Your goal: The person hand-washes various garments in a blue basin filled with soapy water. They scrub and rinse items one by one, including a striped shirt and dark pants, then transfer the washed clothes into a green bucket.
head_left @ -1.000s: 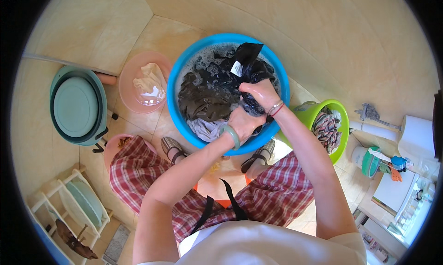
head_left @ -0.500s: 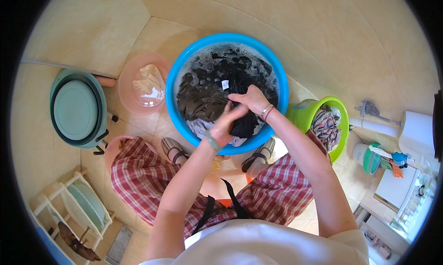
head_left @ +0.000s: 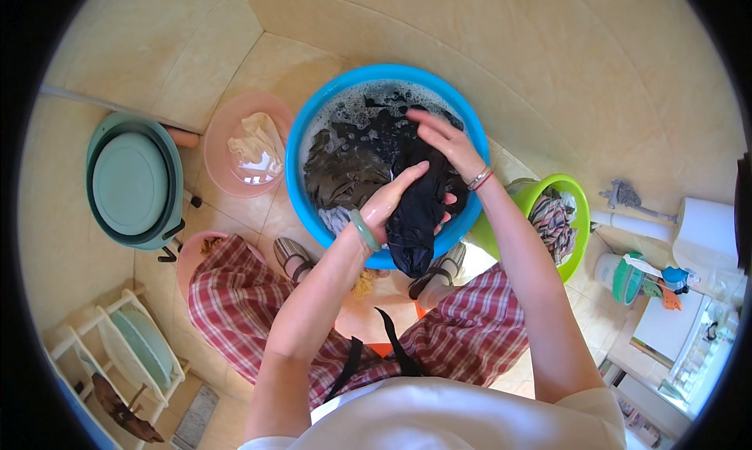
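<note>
One black garment [head_left: 415, 219] droops over the lower rim of one blue tub [head_left: 295, 164] at the upper centre of the frame. The left hand [head_left: 384, 206] has its fingers clamped around it; the right hand [head_left: 454, 147] is over the cloth, fingers extended, slightly apart. Two pink basins [head_left: 220, 169] sit at left.

The left arm [head_left: 301, 325] and right arm [head_left: 536, 301] are extended forward, the hands brought near each other. The left hand [head_left: 384, 206] is half curled, its thumb stretched up and rightward; its fingers are mostly hidden, only some fingertips [head_left: 450, 199] being seen. The right hand [head_left: 452, 144] is held farther forward, opened, its fingers pointed up and leftward.
</note>
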### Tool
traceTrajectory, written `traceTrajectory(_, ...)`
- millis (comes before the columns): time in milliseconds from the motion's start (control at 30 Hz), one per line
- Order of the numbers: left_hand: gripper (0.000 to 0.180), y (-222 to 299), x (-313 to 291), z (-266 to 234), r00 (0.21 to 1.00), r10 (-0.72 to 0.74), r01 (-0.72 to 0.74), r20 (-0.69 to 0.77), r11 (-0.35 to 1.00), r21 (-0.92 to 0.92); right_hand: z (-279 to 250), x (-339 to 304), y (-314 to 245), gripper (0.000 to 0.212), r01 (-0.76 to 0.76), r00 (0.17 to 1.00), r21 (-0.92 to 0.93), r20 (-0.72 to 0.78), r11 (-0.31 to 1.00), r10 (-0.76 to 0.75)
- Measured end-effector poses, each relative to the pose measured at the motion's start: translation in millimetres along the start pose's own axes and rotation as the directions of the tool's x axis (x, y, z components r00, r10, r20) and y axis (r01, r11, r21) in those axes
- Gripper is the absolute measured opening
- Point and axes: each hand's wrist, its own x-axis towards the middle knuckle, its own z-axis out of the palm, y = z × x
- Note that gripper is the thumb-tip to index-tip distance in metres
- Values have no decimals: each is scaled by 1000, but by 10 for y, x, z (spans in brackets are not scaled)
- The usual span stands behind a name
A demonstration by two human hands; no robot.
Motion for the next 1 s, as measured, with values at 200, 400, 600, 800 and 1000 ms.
traceTrajectory(200, 52, 70, -79, -112, 986, 105, -77, 129, 975, -206, 85, -210, 234, 65, -448, 891, 723, 318, 526, 323)
traceTrajectory(400, 65, -156, 71, -315, 993, 98, -110, -69, 976, -190, 315, -180, 244, 62, -413, 805, 725, 8, 551, 593)
traceTrajectory(600, 49, -188, 66, -140, 970, 240, -241, -27, 951, -192, 426, -393, 258, 63, -329, 892, 327, -201, 886, 405)
traceTrajectory(800, 30, -77, 84, -52, 979, 162, -166, -124, 986, -25, 74, -463, 800, 61, 130, 988, -487, -9, 863, -154)
traceTrajectory(1000, 27, -97, 73, 124, 998, 11, -23, -60, 976, -216, 99, -275, -93, 67, -283, 954, 688, 271, 668, 124)
